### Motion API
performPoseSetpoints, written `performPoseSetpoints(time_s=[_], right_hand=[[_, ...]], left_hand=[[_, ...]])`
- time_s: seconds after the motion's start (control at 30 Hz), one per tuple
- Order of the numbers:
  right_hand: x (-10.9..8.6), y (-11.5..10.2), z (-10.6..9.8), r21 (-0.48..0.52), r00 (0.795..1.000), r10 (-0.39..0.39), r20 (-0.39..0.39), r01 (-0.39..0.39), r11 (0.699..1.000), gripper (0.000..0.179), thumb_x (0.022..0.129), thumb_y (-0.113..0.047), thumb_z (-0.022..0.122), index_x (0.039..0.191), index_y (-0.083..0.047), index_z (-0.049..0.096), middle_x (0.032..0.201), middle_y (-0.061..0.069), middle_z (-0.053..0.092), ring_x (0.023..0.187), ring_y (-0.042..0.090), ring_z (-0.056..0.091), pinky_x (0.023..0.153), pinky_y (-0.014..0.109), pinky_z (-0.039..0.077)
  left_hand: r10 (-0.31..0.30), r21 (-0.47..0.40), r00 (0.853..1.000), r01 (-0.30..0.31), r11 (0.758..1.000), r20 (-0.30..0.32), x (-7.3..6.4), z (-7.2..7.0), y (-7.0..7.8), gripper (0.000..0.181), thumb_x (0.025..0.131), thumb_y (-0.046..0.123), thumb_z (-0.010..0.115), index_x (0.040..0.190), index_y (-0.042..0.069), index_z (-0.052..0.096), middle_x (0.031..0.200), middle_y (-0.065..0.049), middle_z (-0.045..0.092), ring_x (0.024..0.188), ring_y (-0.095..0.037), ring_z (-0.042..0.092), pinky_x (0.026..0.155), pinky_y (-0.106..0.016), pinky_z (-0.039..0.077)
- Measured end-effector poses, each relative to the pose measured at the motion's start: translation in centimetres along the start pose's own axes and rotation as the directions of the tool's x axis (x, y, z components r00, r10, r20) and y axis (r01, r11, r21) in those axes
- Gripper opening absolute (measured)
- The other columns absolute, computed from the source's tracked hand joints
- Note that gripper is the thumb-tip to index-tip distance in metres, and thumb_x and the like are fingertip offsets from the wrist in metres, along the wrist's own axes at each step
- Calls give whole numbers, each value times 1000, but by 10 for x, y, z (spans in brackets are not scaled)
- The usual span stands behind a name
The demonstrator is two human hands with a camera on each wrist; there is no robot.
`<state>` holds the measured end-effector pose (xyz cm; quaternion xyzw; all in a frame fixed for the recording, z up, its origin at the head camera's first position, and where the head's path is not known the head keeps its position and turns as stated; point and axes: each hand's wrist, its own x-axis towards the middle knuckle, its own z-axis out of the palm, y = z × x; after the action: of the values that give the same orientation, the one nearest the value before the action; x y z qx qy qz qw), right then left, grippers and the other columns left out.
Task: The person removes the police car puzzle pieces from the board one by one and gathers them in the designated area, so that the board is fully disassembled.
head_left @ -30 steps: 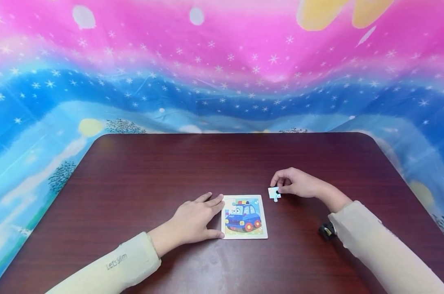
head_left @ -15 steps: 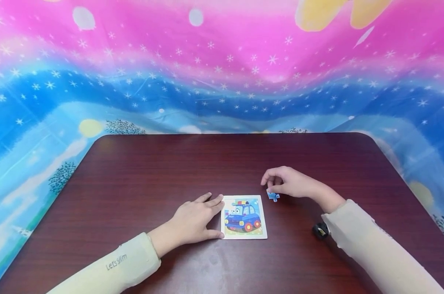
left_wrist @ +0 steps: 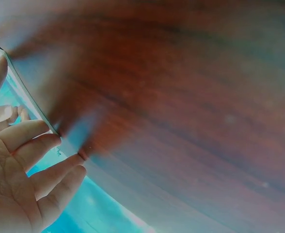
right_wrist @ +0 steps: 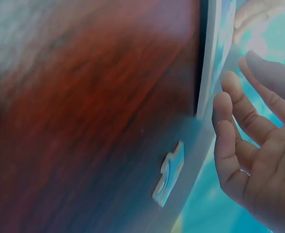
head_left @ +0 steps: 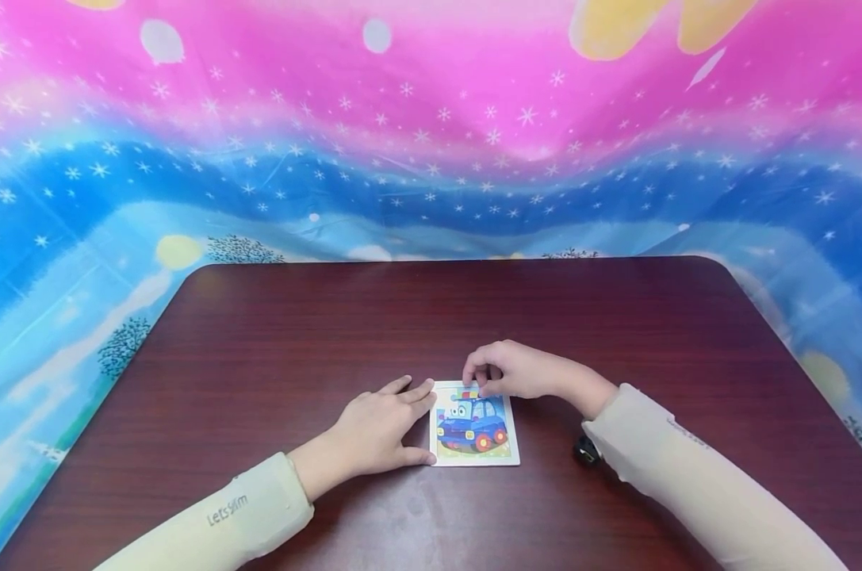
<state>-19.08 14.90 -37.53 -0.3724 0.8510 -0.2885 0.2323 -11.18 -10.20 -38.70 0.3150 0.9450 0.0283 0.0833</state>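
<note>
A framed jigsaw puzzle [head_left: 515, 436] with a blue cartoon car lies on the dark wood table, its upper-left corner pale where a piece is out. My left hand [head_left: 377, 428] rests spread against its left edge, fingertips and thumb on the frame. Over the puzzle's top right reaches my right hand [head_left: 519, 369], thumb and forefinger close together above the car's roof light, with nothing seen between them. In the right wrist view, a loose light-blue puzzle piece [right_wrist: 170, 174] lies on the table, apart from the right hand's loosely bent fingers; in the head view the hand hides it.
The brown table [head_left: 331, 317] has rounded far corners. Behind and around it hangs a pink and blue cloth [head_left: 431, 143] with printed stars. A small black device [head_left: 586, 450] sits under the right sleeve's cuff.
My right hand has let go of the puzzle piece and moved left and a little nearer, to the puzzle's top edge. The left hand stays in place on the frame.
</note>
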Motion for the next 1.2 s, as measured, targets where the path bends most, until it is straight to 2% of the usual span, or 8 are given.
performPoseSetpoints(time_s=[0.17, 0.43, 0.67, 1.2], right_hand=[[6, -5, 5, -38, 999, 1, 43, 1, 999, 23, 88, -1, 70, 107, -14, 70, 88, 0, 58, 73, 9, 50, 68, 22, 47], [9, -7, 10, -94, 996, 44, 75, -36, 995, 29, 88, -4, 72, 112, -20, 69, 92, 0, 56, 82, 12, 50, 75, 24, 46], [9, -12, 10, -140, 996, 25, 91, -12, 990, 36, 87, -5, 74, 116, -25, 68, 94, -1, 56, 86, 13, 52, 77, 25, 45], [15, -15, 8, -171, 986, 57, 155, -30, 985, 36, 85, -5, 76, 112, -26, 64, 96, -2, 54, 89, 13, 52, 79, 27, 48]], left_hand=[[-4, 1, 1000, 4, 1000, 5, 1, 1, -1, 84, 80, 66, 70, 145, 15, 53, 154, -1, 48, 142, -32, 45, 91, -52, 55], [-1, 9, 1000, 1, 1000, 11, 1, 0, -1, 85, 80, 67, 69, 146, 16, 52, 155, 0, 46, 143, -31, 44, 92, -52, 55], [3, 6, 1000, -3, 1000, 5, 1, 0, -1, 85, 79, 66, 70, 145, 15, 52, 154, -1, 46, 142, -32, 44, 91, -52, 55], [5, 9, 1000, -5, 1000, 0, 1, 0, -1, 84, 80, 66, 70, 145, 17, 52, 154, -1, 47, 142, -32, 45, 90, -51, 56]])
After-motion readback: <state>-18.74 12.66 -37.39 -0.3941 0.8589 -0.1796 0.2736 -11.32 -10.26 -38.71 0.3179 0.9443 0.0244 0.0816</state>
